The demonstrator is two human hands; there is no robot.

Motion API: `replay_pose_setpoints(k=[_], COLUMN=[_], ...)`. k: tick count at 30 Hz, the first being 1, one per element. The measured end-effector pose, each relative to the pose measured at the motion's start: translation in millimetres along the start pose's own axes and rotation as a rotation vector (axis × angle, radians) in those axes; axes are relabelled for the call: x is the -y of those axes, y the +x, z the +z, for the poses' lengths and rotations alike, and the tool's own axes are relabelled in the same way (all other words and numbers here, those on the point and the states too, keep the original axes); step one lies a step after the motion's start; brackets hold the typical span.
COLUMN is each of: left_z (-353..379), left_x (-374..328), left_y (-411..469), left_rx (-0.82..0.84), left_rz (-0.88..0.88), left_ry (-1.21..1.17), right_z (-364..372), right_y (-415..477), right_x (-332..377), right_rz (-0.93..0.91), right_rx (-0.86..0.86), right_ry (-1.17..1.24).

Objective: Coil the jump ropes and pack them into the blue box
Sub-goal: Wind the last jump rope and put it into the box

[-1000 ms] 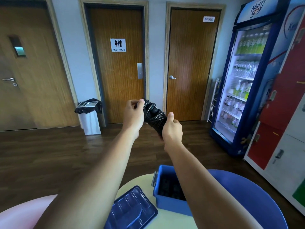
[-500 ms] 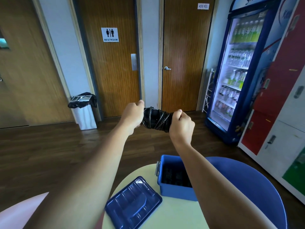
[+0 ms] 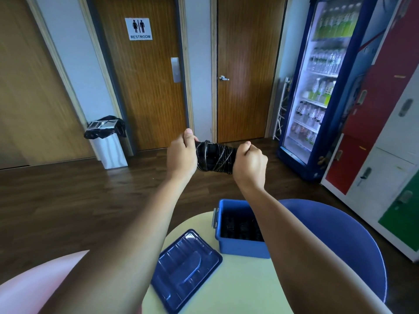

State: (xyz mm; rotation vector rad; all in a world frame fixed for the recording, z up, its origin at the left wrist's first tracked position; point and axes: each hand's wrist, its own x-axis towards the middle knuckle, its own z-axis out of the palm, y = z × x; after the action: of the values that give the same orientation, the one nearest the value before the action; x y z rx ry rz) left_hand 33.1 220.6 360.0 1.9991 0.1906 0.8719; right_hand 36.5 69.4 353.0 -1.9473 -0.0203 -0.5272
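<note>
I hold a black jump rope [image 3: 215,158], its cord wound around the handles, stretched level at arm's length above the table. My left hand [image 3: 181,156] grips its left end and my right hand [image 3: 250,163] grips its right end. Below, the open blue box [image 3: 240,245] stands on the pale yellow table [image 3: 226,291], with dark coiled ropes inside; my right forearm hides its right side. The box's blue lid [image 3: 186,268] lies flat to its left.
A blue chair [image 3: 340,241] sits behind the table at the right and a pink one [image 3: 29,288] at the lower left. A drinks fridge [image 3: 322,87], coloured lockers [image 3: 390,123], wooden doors and a bin [image 3: 108,143] line the room's edges.
The rope bundle has turned from tilted to level, and both hands have lowered in the view as my head tipped down a little.
</note>
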Motion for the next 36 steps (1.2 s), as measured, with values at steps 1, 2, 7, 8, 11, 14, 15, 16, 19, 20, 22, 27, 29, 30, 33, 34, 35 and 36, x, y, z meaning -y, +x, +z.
replay_pose_setpoints(k=[1,2,7,8,11,14,15,16,19,20,22,27,29,30,33,34,35,36], left_z=[4,9,38,43,65,82,87,94,117,124,139,178,191,197,215,221,226,232], left_x=[3,5,11,13,21,31,33,35,40,41,48,79,93,99,123,132,143,153], left_y=[-1,-2,-10,-10,-7,-1,1,4,8,9,11,-1,-12,-18,-37,-45,-52,-59], left_rx=[0.006,0.014,0.086,0.128,0.341,0.531,0.601,0.697,1.006,1.062,1.109,1.057,1.064,1.056,1.019,0.997,0.965,0.931], left_rz=[0.003,-0.004,-0.147,-0.185,-0.278,-0.201,-0.137,-0.086,-0.078,-0.107,-0.137,-0.274,-0.364,-0.401,-0.513,-0.575,-0.651,-0.727], left_ry=[0.002,-0.002,-0.082,-0.063,0.073,0.213,0.223,0.218,0.188,0.208,0.251,0.139,0.072,0.058,0.013,-0.015,-0.022,-0.015], right_z=[0,0,-7,-8,-13,-20,-22,-23,-21,-20,-17,-6,0,2,9,11,12,14], right_y=[1,3,19,23,41,59,65,72,93,99,108,119,121,121,119,117,115,113], right_x=[-5,-10,-36,-42,-71,-100,-108,-115,-133,-140,-154,-199,-217,-227,-258,-269,-280,-291], right_rz=[0.000,-0.008,-0.037,-0.025,0.004,-0.020,-0.029,-0.036,-0.054,-0.055,-0.029,0.084,0.140,0.172,0.275,0.302,0.320,0.330], right_rx=[-0.005,-0.008,0.019,0.034,0.074,0.144,0.171,0.196,0.288,0.324,0.373,0.439,0.466,0.478,0.496,0.503,0.512,0.519], right_ry=[-0.012,-0.024,-0.103,-0.125,-0.156,-0.196,-0.211,-0.225,-0.266,-0.277,-0.274,-0.192,-0.186,-0.183,-0.168,-0.168,-0.173,-0.190])
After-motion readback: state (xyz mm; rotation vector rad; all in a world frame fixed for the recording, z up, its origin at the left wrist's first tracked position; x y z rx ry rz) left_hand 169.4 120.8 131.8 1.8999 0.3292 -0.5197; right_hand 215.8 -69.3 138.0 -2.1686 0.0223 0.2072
